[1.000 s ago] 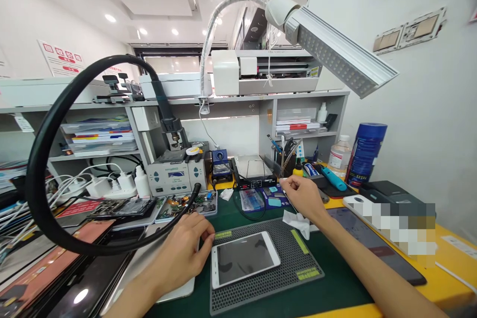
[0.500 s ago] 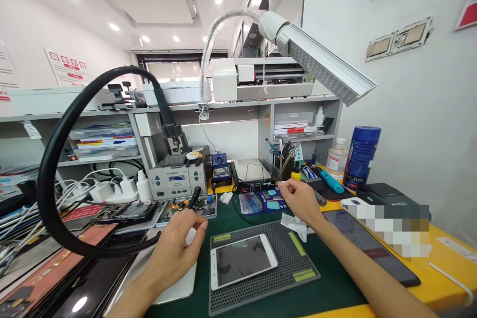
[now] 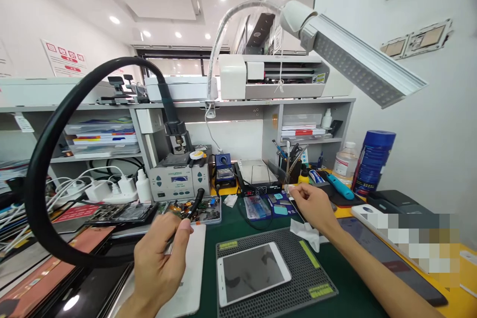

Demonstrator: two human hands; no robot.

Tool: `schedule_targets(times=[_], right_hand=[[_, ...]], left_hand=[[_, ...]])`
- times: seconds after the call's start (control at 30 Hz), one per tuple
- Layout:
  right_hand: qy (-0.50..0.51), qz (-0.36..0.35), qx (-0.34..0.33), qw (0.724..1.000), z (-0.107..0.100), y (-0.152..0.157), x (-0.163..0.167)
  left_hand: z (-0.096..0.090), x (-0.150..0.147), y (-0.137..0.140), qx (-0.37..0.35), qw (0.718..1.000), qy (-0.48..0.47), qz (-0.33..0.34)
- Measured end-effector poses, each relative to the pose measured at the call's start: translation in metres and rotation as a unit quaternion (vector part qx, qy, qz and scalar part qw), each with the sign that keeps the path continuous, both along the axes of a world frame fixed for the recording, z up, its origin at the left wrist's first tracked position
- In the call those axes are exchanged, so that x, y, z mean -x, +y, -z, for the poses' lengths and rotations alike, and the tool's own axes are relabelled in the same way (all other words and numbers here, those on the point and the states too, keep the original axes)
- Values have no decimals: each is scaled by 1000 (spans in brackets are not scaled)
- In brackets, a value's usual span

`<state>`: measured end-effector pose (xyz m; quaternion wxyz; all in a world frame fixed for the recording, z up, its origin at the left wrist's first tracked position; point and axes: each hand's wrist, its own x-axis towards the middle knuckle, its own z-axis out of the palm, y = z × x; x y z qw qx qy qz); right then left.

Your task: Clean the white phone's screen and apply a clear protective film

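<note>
Well, your left hand (image 3: 160,253) sits at lower left of centre, fingers curled and thumb pointing up the frame, over the white tablet (image 3: 194,271); the black hose (image 3: 33,179) loops across the left of the frame and passes behind that hand, but you can't tell from here whether the fingers are wrapped around it. Next to the right, at bottom centre, the white phone (image 3: 253,276) lies flat, screen up, on the grey mat (image 3: 305,276). Its long axis runs mostly left to right, the right end a little higher in the frame, so a short edge faces your left hand, the nearer one. Your right hand (image 3: 311,203) is up and right of the phone, beyond the tissue (image 3: 305,233), thumb and forefinger drawn together just below the tool cup (image 3: 295,169); whatever they may be pinching is too small to make out.
</note>
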<state>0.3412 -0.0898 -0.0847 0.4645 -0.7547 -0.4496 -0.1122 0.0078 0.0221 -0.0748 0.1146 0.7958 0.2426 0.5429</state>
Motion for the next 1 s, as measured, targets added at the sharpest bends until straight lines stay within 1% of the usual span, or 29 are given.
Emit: schedule_targets(times=[0.1,0.23,0.37,0.43,0.6,0.77,0.87,1.0], right_hand=[[4,8,2,1000,-1,-1,2],[13,25,-4,1000,-3,-2,3],[18,38,-14,999,-4,-2,1],[21,42,-22,999,-4,-2,0],[26,52,-47,997,-6,-3,-2],[36,55,-55,996,-8,-3,-4],[41,53,-42,997,-9,-4,-6],[40,26,9,999,-15,-7,-11]], left_hand=[[-2,1,-2,64,996,-61,2],[-4,7,6,148,977,-150,-4],[-2,15,18,182,961,-208,14],[-1,16,20,186,960,-207,7],[0,15,19,180,970,-165,-19],[3,16,23,171,976,-129,-43],[5,19,28,166,977,-120,-53],[5,20,29,159,979,-107,-66]])
